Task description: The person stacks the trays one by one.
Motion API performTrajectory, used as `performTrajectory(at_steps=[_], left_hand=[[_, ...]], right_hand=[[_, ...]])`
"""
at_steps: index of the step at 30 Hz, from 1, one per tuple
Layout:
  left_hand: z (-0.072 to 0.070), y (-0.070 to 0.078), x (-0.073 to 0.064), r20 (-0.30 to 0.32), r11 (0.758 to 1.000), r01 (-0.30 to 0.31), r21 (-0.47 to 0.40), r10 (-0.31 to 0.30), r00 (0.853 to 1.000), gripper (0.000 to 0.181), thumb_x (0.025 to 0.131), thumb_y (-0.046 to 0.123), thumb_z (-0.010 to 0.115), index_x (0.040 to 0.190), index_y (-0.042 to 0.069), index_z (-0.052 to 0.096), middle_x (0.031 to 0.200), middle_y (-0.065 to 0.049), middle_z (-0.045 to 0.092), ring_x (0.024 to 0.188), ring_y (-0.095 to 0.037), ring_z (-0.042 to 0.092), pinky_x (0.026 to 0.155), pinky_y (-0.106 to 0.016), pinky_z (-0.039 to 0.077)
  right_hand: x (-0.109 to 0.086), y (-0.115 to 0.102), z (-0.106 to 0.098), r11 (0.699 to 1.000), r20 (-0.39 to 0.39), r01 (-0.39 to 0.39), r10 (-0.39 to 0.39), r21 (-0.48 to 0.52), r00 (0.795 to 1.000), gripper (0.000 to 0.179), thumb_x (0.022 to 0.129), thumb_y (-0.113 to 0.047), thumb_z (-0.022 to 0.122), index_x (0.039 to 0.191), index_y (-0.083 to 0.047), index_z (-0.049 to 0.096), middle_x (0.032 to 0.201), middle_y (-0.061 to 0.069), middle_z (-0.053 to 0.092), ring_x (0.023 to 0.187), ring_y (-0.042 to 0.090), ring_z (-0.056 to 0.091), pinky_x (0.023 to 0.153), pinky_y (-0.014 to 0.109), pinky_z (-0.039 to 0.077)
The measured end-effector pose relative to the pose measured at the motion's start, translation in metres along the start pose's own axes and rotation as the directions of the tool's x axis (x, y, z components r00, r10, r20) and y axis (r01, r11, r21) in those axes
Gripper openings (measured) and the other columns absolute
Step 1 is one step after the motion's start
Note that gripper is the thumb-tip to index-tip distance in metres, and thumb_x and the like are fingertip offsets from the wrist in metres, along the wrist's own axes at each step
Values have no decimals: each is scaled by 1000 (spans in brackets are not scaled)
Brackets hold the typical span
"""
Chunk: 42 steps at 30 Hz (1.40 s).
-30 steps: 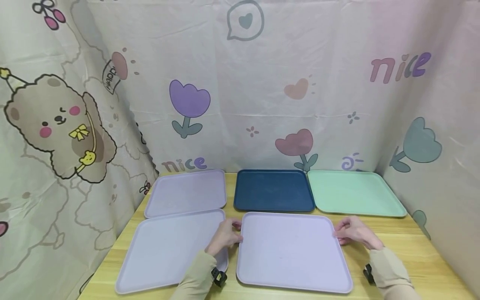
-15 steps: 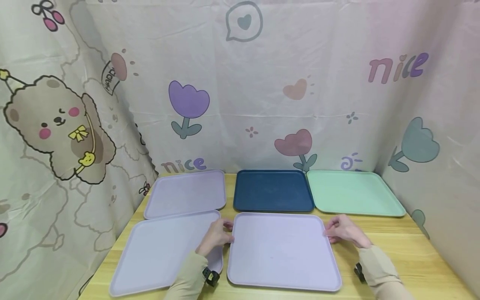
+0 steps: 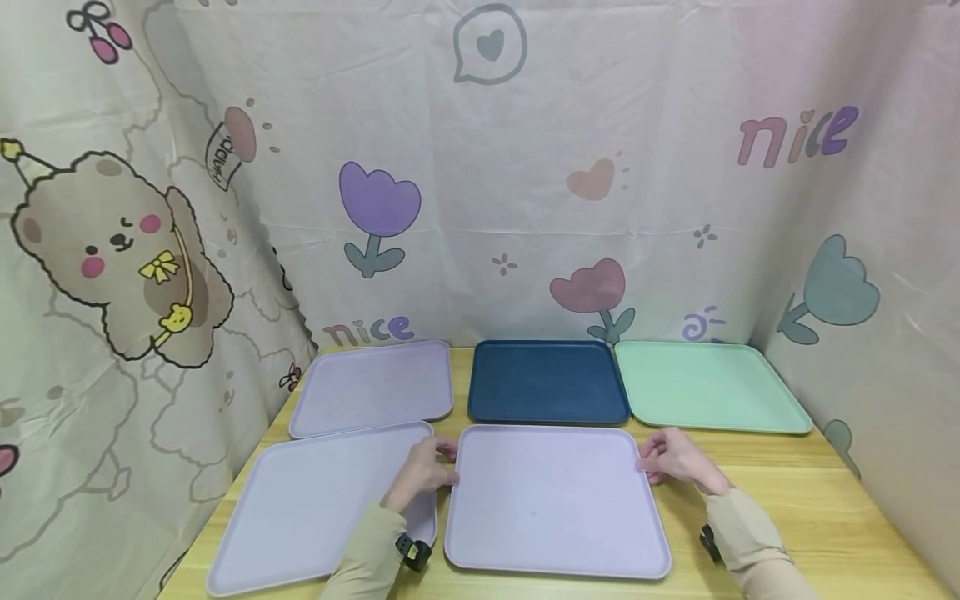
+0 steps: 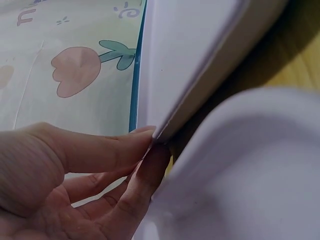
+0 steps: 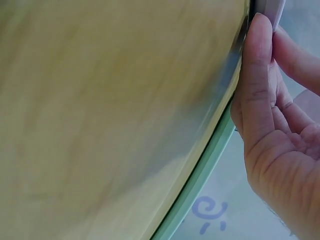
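A pale lilac rectangular tray (image 3: 555,504) lies at the front middle of the wooden table. My left hand (image 3: 422,473) pinches its left rim between thumb and fingers. In the left wrist view the thumb (image 4: 107,150) is on top of the rim, with fingers underneath. On the opposite side, my right hand (image 3: 681,460) pinches the right rim; the right wrist view shows its fingertips gripping a small piece of the tray edge (image 5: 272,10). Just left of the held tray is another pale lilac tray (image 3: 315,508), slightly turned, with my left hand and sleeve overlapping its right side.
Along the back of the wooden table (image 3: 810,517) stand a lilac tray (image 3: 375,387), a dark blue tray (image 3: 547,381) and a mint green tray (image 3: 712,385) in a row. A printed curtain (image 3: 480,192) hangs behind and at both sides.
Both hands have moved left with the held lilac tray between them. The front left tray has also shifted left. The back row has stayed in place.
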<state>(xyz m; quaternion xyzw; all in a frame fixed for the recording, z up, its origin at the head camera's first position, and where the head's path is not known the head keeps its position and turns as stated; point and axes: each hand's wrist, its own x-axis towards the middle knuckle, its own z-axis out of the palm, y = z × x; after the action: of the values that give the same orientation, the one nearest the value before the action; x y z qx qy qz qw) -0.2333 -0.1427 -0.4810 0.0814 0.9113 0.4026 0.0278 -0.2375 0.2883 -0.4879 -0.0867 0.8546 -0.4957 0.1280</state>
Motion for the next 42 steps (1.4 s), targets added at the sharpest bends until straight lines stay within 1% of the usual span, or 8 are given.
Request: performTrajectory(at_steps=[10,20,27,31,35,38,40,42], left_hand=[[-2,2,0,-9,1000,24,6,-24,1000,41,65,-8,80,105,-8,70,96,-16,74,90,-27,69,89,-44,58],[-3,1,-1,-8,1000,31,-5,-31,999,41,65,-7,79,105,-7,70,95,-15,73,91,-28,69,86,-43,58],[-5,-1,-3,-21,1000,10,-2,-10,1000,41,67,-4,80,106,-8,71,96,-17,75,91,-30,70,87,-43,59],[-9,-4,-5,-28,998,-31,-60,29,999,42,68,-4,81,108,-12,69,99,-23,74,89,-32,72,82,-38,61],[-19,-11,-5,-1,988,-67,-139,68,998,44,71,-5,79,112,-16,66,101,-27,73,85,-32,74,75,-30,62],[-28,-19,-5,12,978,-89,-188,93,996,44,75,-4,78,114,-18,64,103,-31,71,87,-34,73,75,-25,61],[-35,-26,-4,9,971,-104,-216,109,994,45,77,-4,78,117,-19,62,106,-32,70,91,-36,73,77,-23,61],[-44,-34,-3,-6,968,-95,-234,96,995,46,80,-2,78,120,-18,61,109,-33,69,96,-37,72,81,-24,61]], right_hand=[[2,-2,2,1000,9,25,-25,-10,1000,13,87,6,68,88,15,60,73,9,67,59,13,66,57,30,61],[2,-5,4,1000,9,15,-15,-11,1000,13,86,4,70,88,14,61,71,8,67,58,12,65,57,27,60],[0,-7,4,997,-45,14,-17,-70,999,15,83,2,74,86,12,64,68,9,68,57,14,64,54,27,58],[2,-13,5,989,-122,-12,-6,-146,993,16,83,-2,75,89,9,65,71,8,67,58,16,64,54,27,55],[8,-25,11,976,-176,9,-48,-219,983,22,83,-7,76,98,8,67,80,10,69,66,17,64,57,25,54],[15,-39,21,969,-187,60,-106,-238,977,28,84,-8,76,105,9,68,88,13,71,75,17,65,62,24,55],[21,-49,32,971,-191,96,-139,-220,972,30,84,-8,77,107,9,68,92,16,73,79,19,68,66,23,55],[28,-60,45,972,-180,141,-175,-186,968,33,84,-7,77,110,11,67,94,19,74,83,22,71,70,24,57]])
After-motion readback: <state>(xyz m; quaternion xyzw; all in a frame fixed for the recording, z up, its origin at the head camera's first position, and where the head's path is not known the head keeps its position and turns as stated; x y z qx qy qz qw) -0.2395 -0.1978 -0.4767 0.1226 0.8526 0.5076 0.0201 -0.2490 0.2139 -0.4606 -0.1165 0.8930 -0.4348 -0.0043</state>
